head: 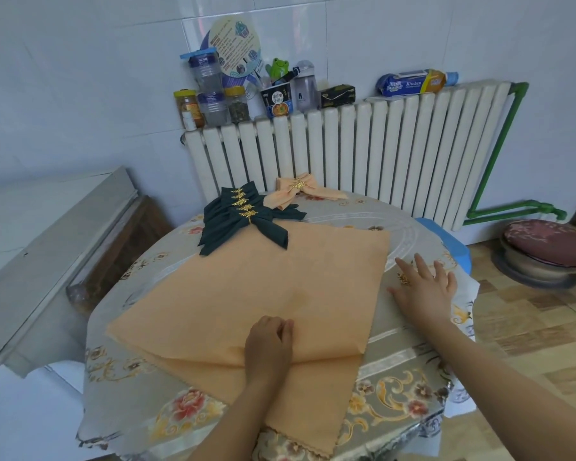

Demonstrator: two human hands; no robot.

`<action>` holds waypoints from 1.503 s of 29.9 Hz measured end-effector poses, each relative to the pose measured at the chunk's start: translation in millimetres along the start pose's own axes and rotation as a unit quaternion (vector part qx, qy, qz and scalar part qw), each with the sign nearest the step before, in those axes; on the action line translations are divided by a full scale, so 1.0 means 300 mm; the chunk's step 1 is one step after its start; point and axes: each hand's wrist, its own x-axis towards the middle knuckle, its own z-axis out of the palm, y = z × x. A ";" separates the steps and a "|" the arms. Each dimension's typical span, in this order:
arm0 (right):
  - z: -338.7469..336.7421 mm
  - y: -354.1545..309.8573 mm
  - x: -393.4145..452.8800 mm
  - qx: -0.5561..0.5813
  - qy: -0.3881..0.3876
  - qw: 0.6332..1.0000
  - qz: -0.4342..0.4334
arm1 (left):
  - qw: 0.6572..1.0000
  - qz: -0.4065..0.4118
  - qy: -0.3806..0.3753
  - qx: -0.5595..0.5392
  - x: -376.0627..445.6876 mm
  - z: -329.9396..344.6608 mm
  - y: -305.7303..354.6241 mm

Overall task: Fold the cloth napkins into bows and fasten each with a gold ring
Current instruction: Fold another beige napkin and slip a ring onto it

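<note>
A large orange napkin (246, 294) lies spread on the round table, its near part folded over into a flap. My left hand (270, 341) rests on the fold's edge with curled fingers that pinch the cloth. My right hand (423, 291) lies flat with spread fingers on the tablecloth just right of the napkin. A small gold ring (403, 279) sits under its fingers. At the far side several dark green bows (243, 217) with gold rings lie stacked, and one orange bow (300, 189) with a gold ring sits behind them.
The table (396, 387) has a floral cloth. A white radiator (363, 154) stands behind it with jars and bottles on top. A white cabinet (47, 254) is at the left, a blue stool (453, 244) and a cushioned stool (546, 254) at the right.
</note>
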 end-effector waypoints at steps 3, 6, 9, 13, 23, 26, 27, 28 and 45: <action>-0.015 -0.017 -0.031 0.017 0.013 0.999 -0.034 | 1.000 -0.011 -0.007 -0.012 -0.002 -0.005 0.007; -0.018 -0.056 -0.092 0.060 0.067 0.987 -0.136 | 0.999 -0.021 -0.028 -0.032 -0.002 -0.020 0.012; -0.025 -0.104 -0.170 0.120 -0.023 0.973 -0.198 | 0.996 -0.039 -0.058 -0.061 0.007 -0.050 0.014; -0.033 -0.152 -0.275 0.177 -0.173 0.938 -0.243 | 0.992 -0.040 -0.074 -0.091 0.004 -0.118 0.009; -0.088 -0.216 -0.266 0.219 -0.167 0.947 -0.169 | 0.969 -0.024 -0.243 -0.032 -0.041 -0.318 -0.002; -0.131 -0.259 -0.249 0.220 -0.158 0.946 -0.181 | 0.983 -0.014 -0.180 0.009 -0.033 -0.380 -0.021; -0.144 -0.271 -0.242 0.225 -0.154 0.945 -0.182 | 0.987 -0.007 -0.161 0.016 -0.030 -0.398 -0.015; -0.155 -0.284 -0.234 0.231 -0.148 0.943 -0.186 | 0.989 0.002 -0.145 0.025 -0.022 -0.411 -0.010; -0.299 -0.391 -0.222 0.310 -0.112 0.910 -0.251 | 0.980 0.050 -0.143 0.128 0.055 -0.581 0.095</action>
